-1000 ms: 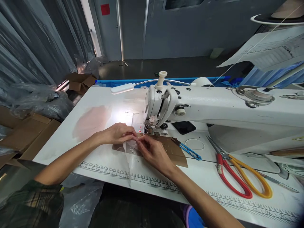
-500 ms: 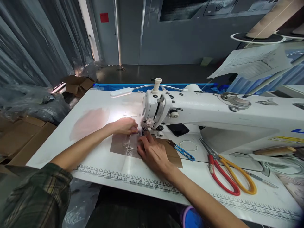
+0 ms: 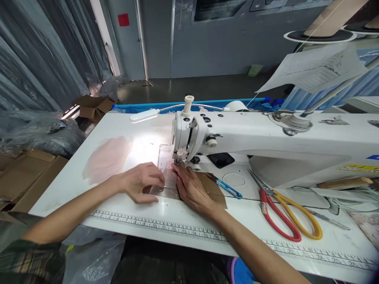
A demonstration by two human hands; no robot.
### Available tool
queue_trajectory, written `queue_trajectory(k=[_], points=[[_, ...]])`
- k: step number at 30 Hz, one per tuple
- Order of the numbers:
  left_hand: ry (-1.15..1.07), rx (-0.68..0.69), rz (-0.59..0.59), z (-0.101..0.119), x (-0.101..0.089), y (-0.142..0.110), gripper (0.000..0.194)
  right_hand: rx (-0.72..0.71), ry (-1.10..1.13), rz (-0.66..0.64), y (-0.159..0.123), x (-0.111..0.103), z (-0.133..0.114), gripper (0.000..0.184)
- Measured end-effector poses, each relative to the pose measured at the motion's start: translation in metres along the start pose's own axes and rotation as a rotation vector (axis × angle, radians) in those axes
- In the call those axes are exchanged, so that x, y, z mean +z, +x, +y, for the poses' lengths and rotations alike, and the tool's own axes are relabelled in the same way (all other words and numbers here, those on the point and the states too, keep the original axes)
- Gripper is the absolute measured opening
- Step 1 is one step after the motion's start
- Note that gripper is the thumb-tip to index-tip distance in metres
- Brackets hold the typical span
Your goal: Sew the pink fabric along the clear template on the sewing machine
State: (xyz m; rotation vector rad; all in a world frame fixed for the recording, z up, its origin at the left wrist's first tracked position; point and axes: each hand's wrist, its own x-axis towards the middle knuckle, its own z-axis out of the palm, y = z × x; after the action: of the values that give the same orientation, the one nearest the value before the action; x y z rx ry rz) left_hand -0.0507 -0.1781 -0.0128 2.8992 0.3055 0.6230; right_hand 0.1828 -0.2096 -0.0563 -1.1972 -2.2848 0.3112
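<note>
A sheer, pale piece of material point(image 3: 169, 179) lies under the needle area of a white sewing machine point(image 3: 233, 128). My right hand point(image 3: 192, 189) rests on its right side, fingers stretched out and fingertips close to the presser foot point(image 3: 179, 161). My left hand point(image 3: 142, 182) is at the material's left edge, thumb apart from its curved fingers; whether it touches the edge I cannot tell. A brown flat piece point(image 3: 211, 189) shows to the right of my right hand. Blue thread snips point(image 3: 227, 188) lie across its edge.
Scissors point(image 3: 288, 213) with red and yellow handles lie at the right, beside tweezers point(image 3: 328, 220). A printed ruler point(image 3: 166, 227) runs along the table's front edge. Pink sheer material point(image 3: 108, 159) lies at the left. A white lamp point(image 3: 144, 116) reaches behind the machine head.
My left hand has drawn back from the needle toward the front left and spread its thumb. The brown area left of the needle no longer shows. My right hand stays by the presser foot.
</note>
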Motion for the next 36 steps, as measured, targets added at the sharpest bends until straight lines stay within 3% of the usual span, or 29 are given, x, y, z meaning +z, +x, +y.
queue_trajectory(k=[3,6,11,15,18,20,23,28,32,36], points=[[0.156,0.075,0.026,0.015,0.011,-0.008,0.008,0.024,0.021,-0.009,0.000,0.001,0.001,0.058],[0.278,0.094,0.135,0.011,0.023,-0.005,0.014,0.030,0.051,-0.017,0.000,-0.001,0.002,0.059],[0.215,0.023,0.113,0.003,0.028,0.001,0.017,0.073,0.174,-0.070,0.004,-0.014,0.002,0.053],[0.108,-0.049,0.267,0.008,0.025,0.003,0.018,0.164,0.240,0.015,-0.003,-0.023,-0.001,0.040],[0.072,-0.137,0.399,0.011,0.025,0.005,0.015,0.058,0.197,0.077,-0.018,-0.021,-0.009,0.033],[0.079,-0.171,0.437,0.013,0.026,0.006,0.015,-0.084,0.150,0.035,-0.028,-0.017,-0.017,0.035],[0.130,-0.135,0.376,0.016,0.030,0.007,0.015,-0.192,0.073,-0.059,-0.037,-0.015,-0.025,0.041],[0.315,-0.037,0.188,0.022,0.035,0.007,0.017,-0.136,0.214,-0.118,-0.023,-0.029,-0.005,0.038],[0.355,-0.014,0.158,0.023,0.033,0.006,0.013,-0.027,0.064,-0.156,-0.003,-0.034,0.021,0.040],[0.355,-0.002,0.177,0.023,0.030,0.005,0.010,-0.096,-0.059,-0.158,0.004,-0.028,0.027,0.043]])
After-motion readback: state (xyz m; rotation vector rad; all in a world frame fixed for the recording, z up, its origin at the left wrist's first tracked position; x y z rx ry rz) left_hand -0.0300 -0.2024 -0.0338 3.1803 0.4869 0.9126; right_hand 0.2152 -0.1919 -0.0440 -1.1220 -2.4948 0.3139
